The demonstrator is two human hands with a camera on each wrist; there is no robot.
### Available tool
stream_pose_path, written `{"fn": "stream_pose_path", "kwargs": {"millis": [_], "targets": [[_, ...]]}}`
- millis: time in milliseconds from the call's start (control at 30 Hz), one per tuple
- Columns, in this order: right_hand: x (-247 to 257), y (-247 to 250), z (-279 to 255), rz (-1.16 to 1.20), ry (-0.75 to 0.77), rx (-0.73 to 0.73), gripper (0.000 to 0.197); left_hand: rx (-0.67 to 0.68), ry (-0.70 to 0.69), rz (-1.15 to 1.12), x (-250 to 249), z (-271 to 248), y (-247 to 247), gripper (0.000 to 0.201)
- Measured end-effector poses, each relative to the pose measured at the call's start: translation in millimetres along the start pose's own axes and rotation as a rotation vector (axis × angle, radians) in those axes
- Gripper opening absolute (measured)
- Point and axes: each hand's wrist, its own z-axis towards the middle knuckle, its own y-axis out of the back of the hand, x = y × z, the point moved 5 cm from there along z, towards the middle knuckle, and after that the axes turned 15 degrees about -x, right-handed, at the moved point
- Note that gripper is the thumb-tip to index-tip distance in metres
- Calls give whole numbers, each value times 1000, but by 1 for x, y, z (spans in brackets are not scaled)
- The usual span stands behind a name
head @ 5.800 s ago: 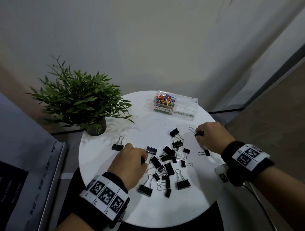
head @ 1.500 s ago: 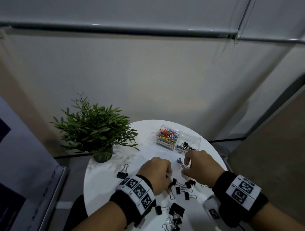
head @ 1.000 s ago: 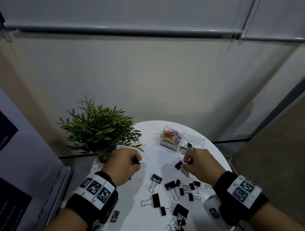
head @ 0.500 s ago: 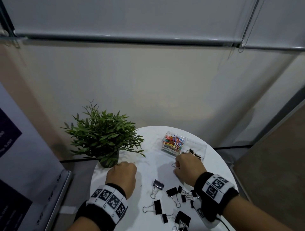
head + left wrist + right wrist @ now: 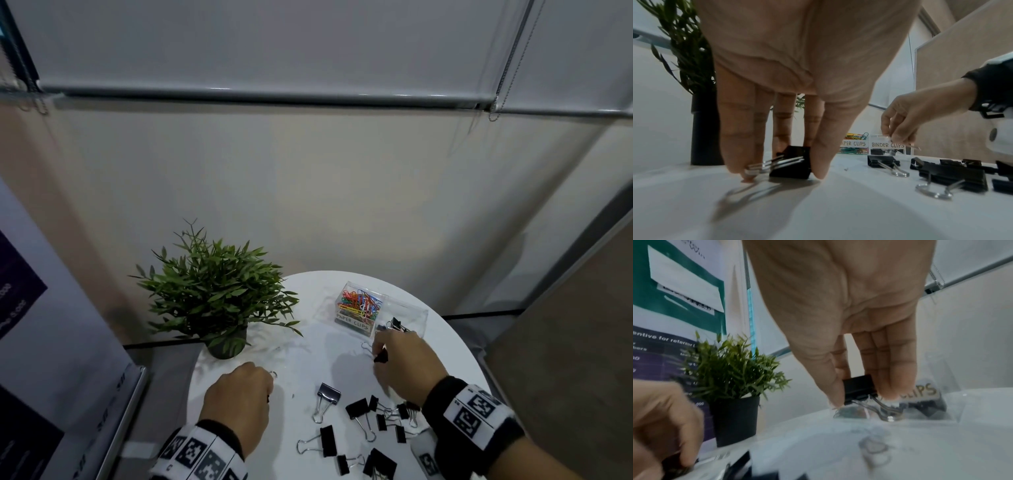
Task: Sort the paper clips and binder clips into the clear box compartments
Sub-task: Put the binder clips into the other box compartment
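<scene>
The clear box (image 5: 416, 313) stands at the back of the round white table (image 5: 318, 284). Its left compartment, labelled PAPER CLIPS, holds coloured paper clips (image 5: 361, 303); a black binder clip (image 5: 396, 323) lies in the right one, labelled BINDER CLIPS (image 5: 887, 145). My right hand (image 5: 378, 349) pinches a black binder clip (image 5: 859, 390) between thumb and fingers, just above the table in front of the right compartment. My left hand (image 5: 783, 176) is down on the table near the plant, thumb and fingers pinching a black binder clip (image 5: 791, 164) that lies there.
A potted plant (image 5: 219, 301) stands at the table's back left, close to my left hand. Several loose black binder clips (image 5: 356, 411) lie scattered at the front of the table between my wrists. A printed board (image 5: 20, 308) leans at the far left.
My right hand has carried its binder clip up to the front of the box. My left hand has settled onto the clip near the plant. Binder clips now lie in the right compartment.
</scene>
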Motion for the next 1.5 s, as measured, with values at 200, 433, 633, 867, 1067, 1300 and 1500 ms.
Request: {"fn": "stream_pose_path", "kwargs": {"millis": [200,433,633,867,1067,1300,1500], "targets": [[-23,40,17,13,-44,-223,13,15,11,-22,0,-3,-1,11],[-58,55,44,64,-167,-234,15,23,2,-13,0,0,-4,14],[-63,44,61,-26,-185,-198,19,38,14,25,-1,1,-3,10],[-46,27,65,-52,-130,-131,22,52,11,51,-3,1,-6,11],[-44,22,65,-81,-141,-44,13,41,11,54,-3,-2,-7,12],[-41,32,55,-27,-174,-23,34,43,-19,16,-6,-2,-5,12],[-54,53,-15,78,-227,-159,25,42,-84,-93,-47,21,17,9]]}}
